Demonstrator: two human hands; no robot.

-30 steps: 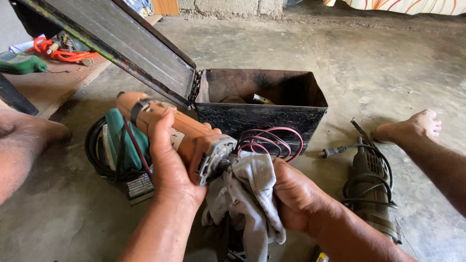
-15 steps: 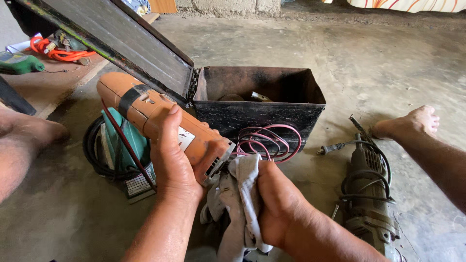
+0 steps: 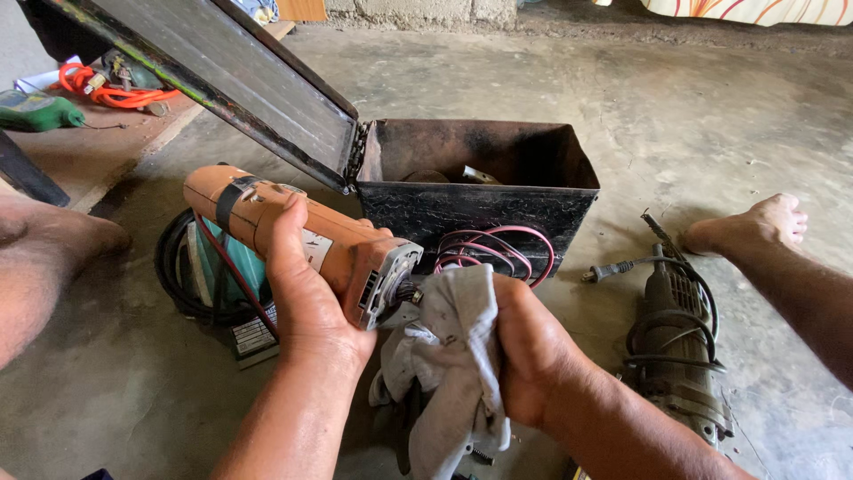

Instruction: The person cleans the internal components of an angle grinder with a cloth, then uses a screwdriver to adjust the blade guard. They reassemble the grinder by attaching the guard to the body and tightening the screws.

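- At far left, a green tool (image 3: 35, 110) and a coil of orange cord (image 3: 102, 89) lie on a raised slab, well apart from the hands.
- A bare knee (image 3: 40, 267) fills the left edge of the frame, beside a loop of black cable (image 3: 178, 271) on the concrete floor (image 3: 711, 116).
- A teal power tool (image 3: 231, 267) sits inside that loop, partly hidden behind the orange tool.
- The left hand (image 3: 306, 298) is wrapped tight around the body of an orange angle grinder (image 3: 293, 236), holding it off the floor with its metal head pointing right and slightly down.
- The grinder's spindle end touches a grey rag (image 3: 453, 356), held just right of centre, near the camera.
- The right hand (image 3: 529, 347) is closed around the rag, bunching it against the grinder head; loose cloth hangs down below the fist.
- Behind the hands stands a black metal box (image 3: 484, 200), its lid (image 3: 222, 76) swung open to the far left; a small coil of red and black wire (image 3: 498, 253) rests against its near wall.
- To the right, a dark grey power tool (image 3: 680, 356) lies on the floor with its cord wound around it and the plug (image 3: 600, 271) pointing left.
- A bare foot (image 3: 755, 227) rests just beyond it at far right.
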